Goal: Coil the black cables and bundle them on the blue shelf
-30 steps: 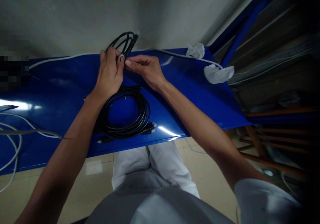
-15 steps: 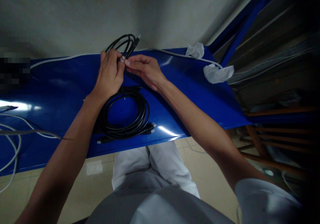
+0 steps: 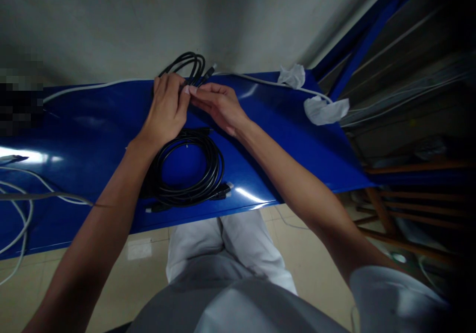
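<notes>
Black cable (image 3: 204, 65), gathered into loops, sits at the upper centre of my feed, and from this end I judge the looping itself as done. Its loops rise past the back edge of the blue tabletop (image 3: 278, 144), against the wall (image 3: 256, 30), with a connector (image 3: 210, 71) poking out to the right. My left hand (image 3: 167, 102) is closed around the lower part of those loops. My right hand (image 3: 221, 105) is drawn narrow, thumb and forefinger against the left thumb; I cannot tell whether they pinch anything, nor whether any tie goes around the bundle, because the fingers cover that spot. So the loops look formed, but both hands are busy at them and the bundle is not yet set down: fastening or tidying that point, I would say, is what is unfinished. Just below, in the centre of the frame, a larger black coil (image 3: 212, 167) lies flat, neatly wound, with plugs (image 3: 222, 192) out at its lower right; I count that one as untouched at this moment. White cable (image 3: 30, 209) at the lower left lies in loose, ungathered curves.
</notes>
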Tool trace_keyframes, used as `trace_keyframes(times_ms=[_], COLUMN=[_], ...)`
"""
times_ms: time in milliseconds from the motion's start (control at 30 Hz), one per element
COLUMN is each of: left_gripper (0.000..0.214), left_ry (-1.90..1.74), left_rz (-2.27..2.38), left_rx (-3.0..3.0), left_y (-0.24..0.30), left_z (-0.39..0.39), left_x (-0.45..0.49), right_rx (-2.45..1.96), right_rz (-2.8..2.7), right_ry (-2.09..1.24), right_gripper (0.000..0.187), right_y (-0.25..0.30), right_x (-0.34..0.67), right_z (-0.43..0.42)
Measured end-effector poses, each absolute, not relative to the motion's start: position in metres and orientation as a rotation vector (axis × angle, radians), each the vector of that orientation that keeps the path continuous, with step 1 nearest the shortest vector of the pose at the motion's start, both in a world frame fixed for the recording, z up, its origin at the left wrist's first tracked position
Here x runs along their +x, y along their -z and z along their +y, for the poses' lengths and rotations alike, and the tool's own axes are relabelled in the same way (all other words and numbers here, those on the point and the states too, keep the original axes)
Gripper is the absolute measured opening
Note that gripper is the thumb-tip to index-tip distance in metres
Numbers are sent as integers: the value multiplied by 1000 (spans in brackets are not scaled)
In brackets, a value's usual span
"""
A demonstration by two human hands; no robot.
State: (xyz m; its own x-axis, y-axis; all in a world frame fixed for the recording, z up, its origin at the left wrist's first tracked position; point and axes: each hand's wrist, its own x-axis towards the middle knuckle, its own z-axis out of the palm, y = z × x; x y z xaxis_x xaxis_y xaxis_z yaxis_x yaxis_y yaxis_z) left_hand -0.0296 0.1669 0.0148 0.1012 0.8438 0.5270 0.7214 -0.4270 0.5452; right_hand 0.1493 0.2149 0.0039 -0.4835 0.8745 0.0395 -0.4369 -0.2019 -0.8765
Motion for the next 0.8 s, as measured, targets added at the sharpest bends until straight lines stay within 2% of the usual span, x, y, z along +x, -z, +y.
trace_keyframes(times_ms=[233,533,633,800], left_gripper=[40,55,45,11], left_ry=[-1241,-1281,-1307,-1240], left_rz=[1575,1572,1549,1320], left_rx=[2221,2264,2299,2487], left_y=[-13,-22,-48,-120], left_z=[167,174,157,82], left_x=[-33,-39,-28,27], right_rx=[-610,-708,-741,-752], right_rz=[-1084,-1090,-1076,-1068], right_ry=[-1844,-1799,-1782,-1834], right_gripper=[44,38,39,37], right_y=[-2,-5,-5,-3], right_x=[150,149,149,152], right_z=[216,212,212,214])
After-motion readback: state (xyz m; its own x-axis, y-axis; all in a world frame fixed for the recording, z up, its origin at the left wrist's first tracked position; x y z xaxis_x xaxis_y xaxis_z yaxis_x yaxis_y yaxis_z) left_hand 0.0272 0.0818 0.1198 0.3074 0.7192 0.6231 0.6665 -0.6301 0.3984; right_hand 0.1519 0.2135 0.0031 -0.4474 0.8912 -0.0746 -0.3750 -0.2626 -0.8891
